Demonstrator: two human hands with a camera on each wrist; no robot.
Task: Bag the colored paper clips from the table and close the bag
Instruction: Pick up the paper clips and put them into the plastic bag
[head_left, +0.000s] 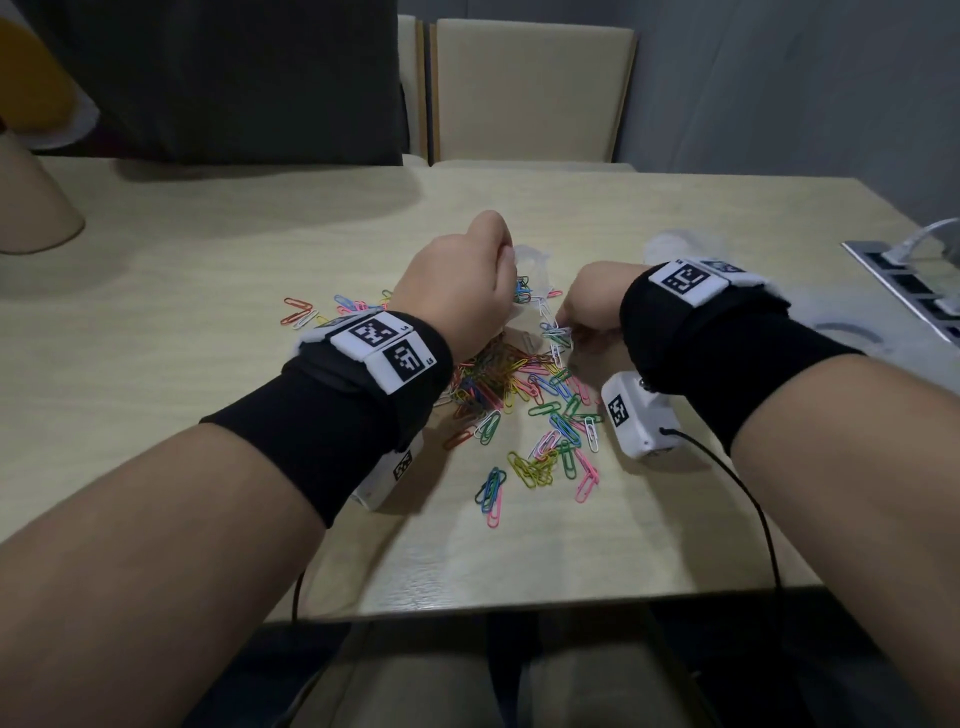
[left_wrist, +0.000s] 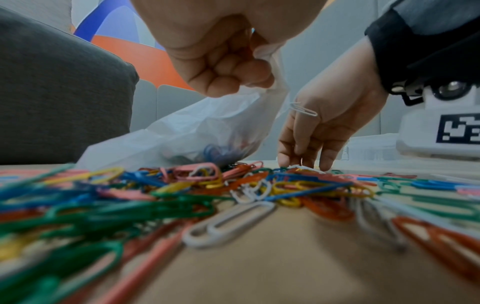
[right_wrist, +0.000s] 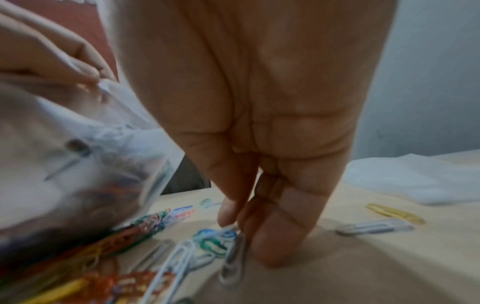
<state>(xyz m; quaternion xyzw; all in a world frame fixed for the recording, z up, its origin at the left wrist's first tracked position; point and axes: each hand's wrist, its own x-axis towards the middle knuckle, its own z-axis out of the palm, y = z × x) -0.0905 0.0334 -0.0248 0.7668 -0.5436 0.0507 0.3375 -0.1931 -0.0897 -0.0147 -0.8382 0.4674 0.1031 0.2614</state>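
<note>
Colored paper clips (head_left: 524, 400) lie scattered in a loose pile on the wooden table (head_left: 208, 291), close up as paper clips (left_wrist: 233, 185) in the left wrist view. My left hand (head_left: 467, 280) grips the top of a clear plastic bag (left_wrist: 182, 137), which holds some clips and rests its bottom on the table. My right hand (head_left: 576, 312) reaches down just right of the bag, its fingertips (right_wrist: 233, 222) pinching a small cluster of clips (right_wrist: 221, 238) on the tabletop. The bag (right_wrist: 64, 164) is blurred in the right wrist view.
A white plastic sheet or second bag (right_wrist: 415, 179) lies beyond my right hand. A power strip (head_left: 914, 280) sits at the table's right edge, a beige cone-shaped object (head_left: 31, 202) at the far left, and chairs (head_left: 530, 93) behind. The table's front edge (head_left: 571, 597) is near.
</note>
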